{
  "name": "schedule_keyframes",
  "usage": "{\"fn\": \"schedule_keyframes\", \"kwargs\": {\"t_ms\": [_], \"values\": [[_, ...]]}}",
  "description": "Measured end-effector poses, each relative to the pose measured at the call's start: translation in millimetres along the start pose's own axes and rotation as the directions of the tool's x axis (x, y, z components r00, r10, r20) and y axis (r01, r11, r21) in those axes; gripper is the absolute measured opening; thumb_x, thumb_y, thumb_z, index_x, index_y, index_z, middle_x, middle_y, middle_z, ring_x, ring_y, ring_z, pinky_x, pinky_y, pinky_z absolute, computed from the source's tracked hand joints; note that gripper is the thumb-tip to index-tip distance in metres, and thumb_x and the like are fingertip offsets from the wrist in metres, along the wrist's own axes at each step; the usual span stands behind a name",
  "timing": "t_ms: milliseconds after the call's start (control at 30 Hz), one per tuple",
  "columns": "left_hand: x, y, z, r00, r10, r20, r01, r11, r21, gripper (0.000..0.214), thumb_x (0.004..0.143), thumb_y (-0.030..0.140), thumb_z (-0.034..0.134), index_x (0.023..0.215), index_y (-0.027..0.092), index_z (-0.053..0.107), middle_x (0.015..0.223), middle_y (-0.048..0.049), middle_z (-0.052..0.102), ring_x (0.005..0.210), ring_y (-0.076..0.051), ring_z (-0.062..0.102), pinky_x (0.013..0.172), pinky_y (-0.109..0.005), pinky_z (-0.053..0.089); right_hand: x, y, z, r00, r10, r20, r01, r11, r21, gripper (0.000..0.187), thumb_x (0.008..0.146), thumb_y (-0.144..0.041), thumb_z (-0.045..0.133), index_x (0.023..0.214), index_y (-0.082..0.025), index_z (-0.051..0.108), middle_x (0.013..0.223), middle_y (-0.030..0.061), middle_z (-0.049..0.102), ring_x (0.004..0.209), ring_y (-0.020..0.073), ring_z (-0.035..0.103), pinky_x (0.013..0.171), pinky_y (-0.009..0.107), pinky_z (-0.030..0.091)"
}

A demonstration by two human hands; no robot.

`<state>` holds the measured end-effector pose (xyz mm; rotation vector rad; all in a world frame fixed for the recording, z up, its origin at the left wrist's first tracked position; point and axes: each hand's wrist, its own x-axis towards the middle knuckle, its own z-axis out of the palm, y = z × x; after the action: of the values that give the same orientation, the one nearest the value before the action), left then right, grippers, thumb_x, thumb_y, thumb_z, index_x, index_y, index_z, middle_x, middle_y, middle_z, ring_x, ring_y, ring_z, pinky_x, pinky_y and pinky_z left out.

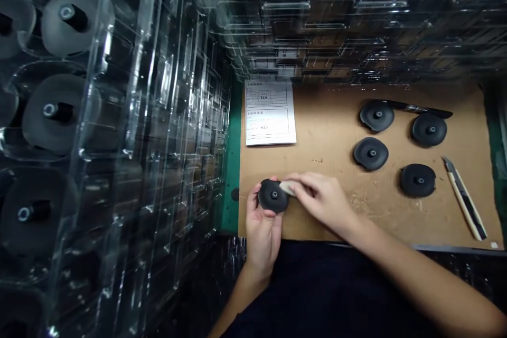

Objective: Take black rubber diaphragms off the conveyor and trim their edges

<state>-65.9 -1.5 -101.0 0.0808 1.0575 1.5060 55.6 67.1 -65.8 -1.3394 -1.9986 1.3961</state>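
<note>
Black disc (273, 196) held in left hand (263, 237); right hand (321, 202) pinching pale pad (287, 187) against rim; more discs (376, 115), knife (465, 200) on cardboard (328, 137).

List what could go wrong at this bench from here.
The pale pad pressed by the right hand could scuff the black disc held in the left hand. The utility knife lies with its blade out, so a hand might catch it. Specks on the cardboard could mark parts.
</note>
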Motion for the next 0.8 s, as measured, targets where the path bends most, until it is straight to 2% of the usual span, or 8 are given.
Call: {"fn": "schedule_keyframes", "kwargs": {"t_ms": [100, 200, 300, 467, 567, 633, 733, 800], "values": [[-1, 0, -0.2, 1.0, -0.012, 0.013, 0.012, 1.0, -0.008, 0.041, 0.078, 0.027, 0.067, 0.116, 0.031, 0.05, 0.128, -0.0079, 0.055, 0.124, -0.027, 0.048, 0.104, -0.041, 0.038, -2, -2, 1, 0.999, -0.034, -0.006, 0.033, 0.999, -0.025, 0.024, 0.09, -0.02, 0.046, 0.105, -0.021, 0.064, 0.094, 0.0041, 0.069, 0.083, 0.0163, 0.063, 0.077, 0.028, 0.049], [-1, -1, -0.6, 0.999, -0.027, 0.038, 0.028, 0.999, -0.017, 0.04, 0.079, 0.027, 0.065, 0.116, 0.031, 0.049, 0.129, -0.0078, 0.054, 0.123, -0.028, 0.048, 0.103, -0.044, 0.038, -3, -2, 1, 0.998, -0.06, 0.036, 0.06, 0.998, -0.004, 0.023, 0.09, -0.022, 0.047, 0.103, -0.023, 0.065, 0.091, 0.0021, 0.069, 0.078, 0.0146, 0.063, 0.074, 0.027, 0.049], [0, -1, -1.1, 1.0, 0.021, 0.019, -0.021, 1.0, 0.001, 0.042, 0.078, 0.024, 0.068, 0.116, 0.029, 0.051, 0.127, -0.0085, 0.055, 0.126, -0.025, 0.046, 0.104, -0.039, 0.038, -1, -1, 2, 1.0, -0.017, -0.022, 0.016, 0.999, -0.046, 0.022, 0.089, -0.022, 0.047, 0.102, -0.022, 0.065, 0.095, 0.0027, 0.069, 0.083, 0.0165, 0.063, 0.077, 0.029, 0.049], [-1, -1, -0.4, 0.999, -0.014, 0.051, 0.015, 1.0, -0.019, 0.041, 0.079, 0.027, 0.066, 0.116, 0.031, 0.05, 0.126, -0.0074, 0.055, 0.12, -0.027, 0.052, 0.103, -0.043, 0.038, -5, -3, 5, 0.997, -0.076, 0.006, 0.076, 0.997, -0.004, 0.023, 0.09, -0.021, 0.046, 0.103, -0.023, 0.065, 0.094, 0.0026, 0.069, 0.084, 0.016, 0.063, 0.078, 0.028, 0.049], [-1, -1, -0.3, 0.999, 0.036, 0.033, -0.036, 0.999, 0.01, 0.042, 0.076, 0.026, 0.069, 0.114, 0.03, 0.052, 0.125, -0.007, 0.057, 0.122, -0.023, 0.049, 0.104, -0.038, 0.037, -7, -3, 7, 0.998, -0.026, -0.059, 0.025, 1.0, -0.018, 0.021, 0.089, -0.021, 0.047, 0.101, -0.022, 0.065, 0.097, 0.0033, 0.069, 0.088, 0.0172, 0.063, 0.08, 0.03, 0.049], [0, -1, -0.5, 0.999, 0.035, 0.035, -0.036, 0.999, 0.021, 0.043, 0.076, 0.027, 0.07, 0.114, 0.031, 0.052, 0.125, -0.0065, 0.056, 0.121, -0.024, 0.05, 0.104, -0.039, 0.038, -8, -2, 7, 0.997, -0.034, -0.069, 0.033, 0.999, -0.018, 0.023, 0.089, -0.02, 0.046, 0.103, -0.021, 0.064, 0.096, 0.0039, 0.069, 0.088, 0.0165, 0.063, 0.081, 0.029, 0.049], [2, 0, 0.0, 0.998, -0.001, 0.064, -0.001, 0.999, 0.039, 0.047, 0.073, 0.029, 0.072, 0.115, 0.032, 0.051, 0.125, -0.0069, 0.057, 0.118, -0.027, 0.053, 0.103, -0.043, 0.038, -5, 4, 1, 0.996, -0.074, -0.04, 0.073, 0.997, -0.007, 0.021, 0.088, -0.021, 0.048, 0.101, -0.021, 0.065, 0.095, 0.0029, 0.069, 0.085, 0.0148, 0.064, 0.079, 0.026, 0.049], [1, 2, 2.0, 0.996, -0.028, 0.088, 0.023, 0.998, 0.056, 0.054, 0.072, 0.03, 0.073, 0.12, 0.03, 0.049, 0.124, -0.0099, 0.057, 0.117, -0.027, 0.054, 0.101, -0.042, 0.041, -1, 7, -8, 0.995, -0.051, -0.087, 0.048, 0.998, -0.031, 0.02, 0.088, -0.021, 0.049, 0.099, -0.019, 0.065, 0.094, 0.0049, 0.069, 0.085, 0.0169, 0.064, 0.08, 0.029, 0.049]]}}
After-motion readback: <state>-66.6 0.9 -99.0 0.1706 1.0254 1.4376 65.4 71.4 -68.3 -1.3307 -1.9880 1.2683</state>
